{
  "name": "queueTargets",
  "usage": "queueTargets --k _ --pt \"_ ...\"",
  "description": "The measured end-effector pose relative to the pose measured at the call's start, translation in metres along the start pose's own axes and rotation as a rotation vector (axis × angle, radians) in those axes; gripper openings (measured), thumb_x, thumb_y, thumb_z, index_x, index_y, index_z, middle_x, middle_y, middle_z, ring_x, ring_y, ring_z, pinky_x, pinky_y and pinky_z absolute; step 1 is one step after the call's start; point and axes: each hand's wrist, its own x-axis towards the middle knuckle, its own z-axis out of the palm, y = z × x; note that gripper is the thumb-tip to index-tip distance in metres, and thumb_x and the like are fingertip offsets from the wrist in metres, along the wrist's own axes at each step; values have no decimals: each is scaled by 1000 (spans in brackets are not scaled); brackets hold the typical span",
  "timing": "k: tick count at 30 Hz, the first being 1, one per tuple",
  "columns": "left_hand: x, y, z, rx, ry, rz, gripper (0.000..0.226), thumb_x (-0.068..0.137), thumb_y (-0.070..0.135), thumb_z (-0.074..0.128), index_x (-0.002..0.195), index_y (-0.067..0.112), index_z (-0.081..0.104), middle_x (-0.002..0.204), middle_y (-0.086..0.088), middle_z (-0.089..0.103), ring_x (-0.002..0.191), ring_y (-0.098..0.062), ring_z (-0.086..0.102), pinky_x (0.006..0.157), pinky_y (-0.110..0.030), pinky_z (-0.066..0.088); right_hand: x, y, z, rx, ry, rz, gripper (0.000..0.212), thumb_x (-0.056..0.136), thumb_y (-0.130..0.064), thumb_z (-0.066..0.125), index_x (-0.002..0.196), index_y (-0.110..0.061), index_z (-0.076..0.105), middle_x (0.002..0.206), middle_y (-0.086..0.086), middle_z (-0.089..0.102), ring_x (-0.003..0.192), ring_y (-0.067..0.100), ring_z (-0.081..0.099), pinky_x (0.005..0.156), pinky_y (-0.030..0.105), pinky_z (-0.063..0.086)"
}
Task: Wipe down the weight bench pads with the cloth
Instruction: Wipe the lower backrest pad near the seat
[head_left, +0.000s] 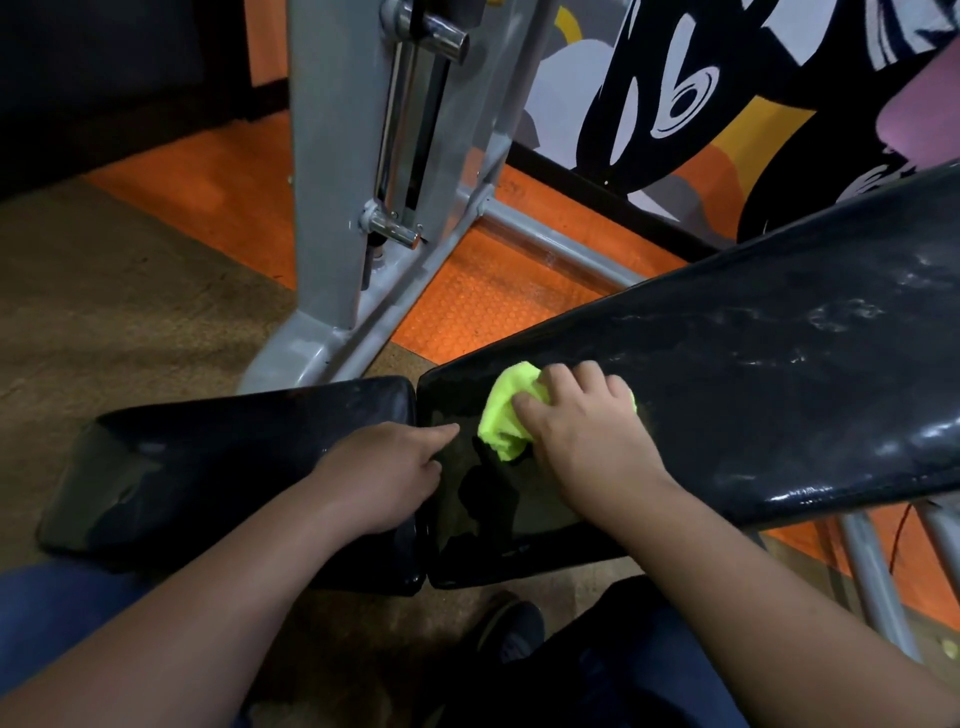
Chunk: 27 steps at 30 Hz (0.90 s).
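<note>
Nearest, left hand resting on seat pad, forefinger out, holding nothing. Right hand bunching soft, light cloth at back pad low end, 12 o'clock from camera. Likely slides easily on slick vinyl; best gripped wadded, palm pressing flat.

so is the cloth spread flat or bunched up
Bunched up. The yellow-green cloth sits in a crumpled wad under the right hand, whose fingers curl over it on the back pad.

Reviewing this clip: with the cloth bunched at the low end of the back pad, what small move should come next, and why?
Probably sweep the right hand and its yellow cloth up along the back pad, toward the streaky smears still showing higher on it. The left hand rests on the seat pad by the gap, seemingly bracing.
</note>
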Motion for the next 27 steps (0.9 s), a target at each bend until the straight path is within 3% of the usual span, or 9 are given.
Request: queueTargets --k 4,8,12,17,21,27 --pt "0 0 1 1 -13 3 53 103 38 43 153 48 30 147 0 54 126 -19 55 89 -32 46 -4 -2 11 9 15 -121 45 68 -26 81 109 -25 64 106 8 54 89 31 46 70 43 40" --pt "3 -4 1 -14 -6 -8 54 103 36 43 153 48 30 150 -1 51 129 -21 53 92 -33 47 10 1 5 -9 -27 -22 48 70 -27 80 114 -28 62 110 7 54 92 30 45 73 42 39" --pt "4 -2 3 -11 -29 -15 54 102 36 41 154 47 28 149 -1 52 127 -21 55 94 -35 49 6 -4 11 15 -9 -113 40 70 -27 79 108 -26 64 105 7 54 89 30 47 71 43 40" --pt "7 -2 2 -7 -3 -34 56 102 35 42 154 47 26 148 -1 53 128 -22 54 96 -38 50 24 2 5 7 -21 -16 40 75 -27 75 113 -27 63 110 7 53 92 30 45 73 42 38" --pt "6 -1 3 11 -15 -48 57 101 37 41 155 47 25 146 -1 55 126 -23 56 96 -41 51 22 0 13 7 -19 -108 40 73 -25 76 112 -28 64 108 6 53 90 30 45 71 42 38" --pt "8 -2 2 5 4 -52 57 100 36 41 155 45 26 142 -1 58 120 -22 59 93 -40 51 38 -1 7 15 -32 -49 36 82 -24 68 117 -27 60 112 7 50 93 29 42 73 40 33"
